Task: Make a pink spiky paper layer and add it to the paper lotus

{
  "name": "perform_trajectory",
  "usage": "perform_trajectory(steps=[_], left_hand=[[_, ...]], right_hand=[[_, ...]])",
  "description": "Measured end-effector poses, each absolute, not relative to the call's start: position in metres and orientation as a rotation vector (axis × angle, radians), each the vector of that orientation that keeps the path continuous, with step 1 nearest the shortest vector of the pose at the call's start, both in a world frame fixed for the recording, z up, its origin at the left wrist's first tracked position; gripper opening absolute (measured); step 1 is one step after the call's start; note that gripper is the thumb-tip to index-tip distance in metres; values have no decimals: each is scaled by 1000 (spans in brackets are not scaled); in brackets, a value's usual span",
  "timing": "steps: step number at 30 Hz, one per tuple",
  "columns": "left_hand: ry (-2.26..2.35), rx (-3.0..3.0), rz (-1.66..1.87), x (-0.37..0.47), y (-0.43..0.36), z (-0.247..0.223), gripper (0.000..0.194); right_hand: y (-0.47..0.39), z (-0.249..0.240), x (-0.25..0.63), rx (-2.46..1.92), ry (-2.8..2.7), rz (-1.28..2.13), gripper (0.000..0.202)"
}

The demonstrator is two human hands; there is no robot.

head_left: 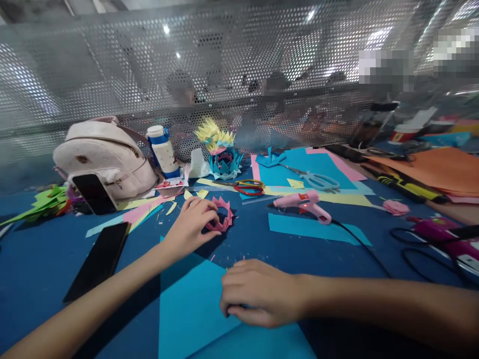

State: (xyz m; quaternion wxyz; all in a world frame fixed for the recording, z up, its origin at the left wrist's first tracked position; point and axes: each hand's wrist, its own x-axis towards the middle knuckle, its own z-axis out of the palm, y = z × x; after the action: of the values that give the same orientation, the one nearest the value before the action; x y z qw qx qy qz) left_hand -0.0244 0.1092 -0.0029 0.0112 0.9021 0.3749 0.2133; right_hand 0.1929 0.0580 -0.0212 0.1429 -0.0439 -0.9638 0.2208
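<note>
Pink spiky paper ring (228,220) looks formed, blue sheet (190,299) unshaped; left hand (195,219) at ring, right hand (262,294) over sheet, grips unclear.

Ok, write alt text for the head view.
A person's left hand touches a spiky pink paper ring on a blue table; the right hand is over blue paper. Beyond lie a pink glue gun and scissors, with a backpack behind.

Paper ring (228,218) L of glue gun (301,201); bottle (163,151) R of backpack (103,157).
</note>
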Motion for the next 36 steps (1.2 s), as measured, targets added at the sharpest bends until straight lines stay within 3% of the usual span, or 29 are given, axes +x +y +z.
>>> perform_trajectory(steps=[4, 8, 11, 15, 24, 29, 36], left_hand=[[1082, 2876, 824, -29, 109, -17, 6], [1019, 2846, 1063, -29, 103, -21, 8], [964, 2737, 1243, -26, 96, -18, 11], [834, 2586, 1269, -22, 90, -16, 9], [897, 2426, 1165, -16, 93, -28, 7], [928, 2138, 1191, -18, 87, -34, 55], [1231, 1469, 1003, -4, 68, -14, 29]], right_hand=[[63, -22, 196, -293, -2566, 1038, 17], [73, -27, 193, -753, -1938, 1621, 11], [80, -37, 190, -791, -1537, 1813, 25], [86, -42, 188, -767, -1360, 1843, 42], [89, -36, 190, -768, -1266, 1777, 34], [89, -35, 190, -791, -1271, 1772, 34], [88, -35, 189, -760, -1427, 1760, 33]])
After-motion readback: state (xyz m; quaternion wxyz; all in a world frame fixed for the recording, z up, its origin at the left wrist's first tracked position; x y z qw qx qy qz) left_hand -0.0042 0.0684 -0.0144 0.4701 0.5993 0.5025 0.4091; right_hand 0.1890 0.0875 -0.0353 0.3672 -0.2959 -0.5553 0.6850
